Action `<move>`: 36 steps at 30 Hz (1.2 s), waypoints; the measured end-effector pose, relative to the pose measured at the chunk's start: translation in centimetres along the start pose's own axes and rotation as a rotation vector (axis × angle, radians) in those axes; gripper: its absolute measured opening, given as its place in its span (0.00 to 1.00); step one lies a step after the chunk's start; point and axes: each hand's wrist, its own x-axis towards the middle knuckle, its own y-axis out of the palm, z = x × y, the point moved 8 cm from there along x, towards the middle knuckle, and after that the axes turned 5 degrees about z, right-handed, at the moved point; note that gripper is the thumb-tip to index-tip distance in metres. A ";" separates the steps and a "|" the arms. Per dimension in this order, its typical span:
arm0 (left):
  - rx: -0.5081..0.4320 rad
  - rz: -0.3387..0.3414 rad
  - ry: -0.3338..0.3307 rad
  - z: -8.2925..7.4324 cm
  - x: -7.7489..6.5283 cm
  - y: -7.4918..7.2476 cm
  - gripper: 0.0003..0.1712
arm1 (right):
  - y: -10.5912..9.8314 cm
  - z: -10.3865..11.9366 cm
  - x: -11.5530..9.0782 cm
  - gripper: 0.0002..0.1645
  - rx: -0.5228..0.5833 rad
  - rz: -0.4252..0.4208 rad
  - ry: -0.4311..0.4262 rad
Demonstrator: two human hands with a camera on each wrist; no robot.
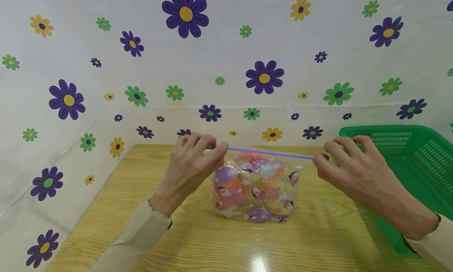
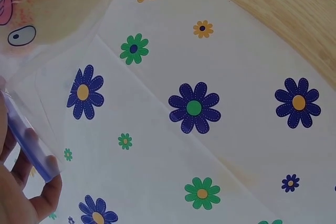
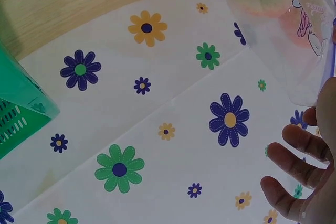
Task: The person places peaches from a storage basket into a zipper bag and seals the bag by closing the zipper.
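A clear zip bag (image 1: pixel 256 185) printed with cartoon figures, stars and shells stands on the table, its purple zip strip (image 1: pixel 272 152) along the top. Round yellow-and-red fruit, which look like apples, show through the plastic in the right wrist view. My left hand (image 1: pixel 192 161) grips the strip's left end; in the left wrist view its fingers (image 2: pixel 50 195) curl against the purple edge. At the other end, my right hand (image 1: pixel 357 171) pinches the top corner between thumb and forefinger, the other fingers apart from the bag. The strip is stretched between both hands.
A green plastic basket (image 1: pixel 393 135) with slotted walls stands on the right, beside and partly behind my right forearm. The wooden table (image 1: pixel 141 185) ends at a white flower-printed sheet (image 1: pixel 219 55) behind and on the left.
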 end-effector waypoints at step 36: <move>-0.009 -0.017 -0.018 0.7 -0.6 -0.1 0.11 | 0.3 -0.2 -0.1 0.32 0.007 0.010 0.014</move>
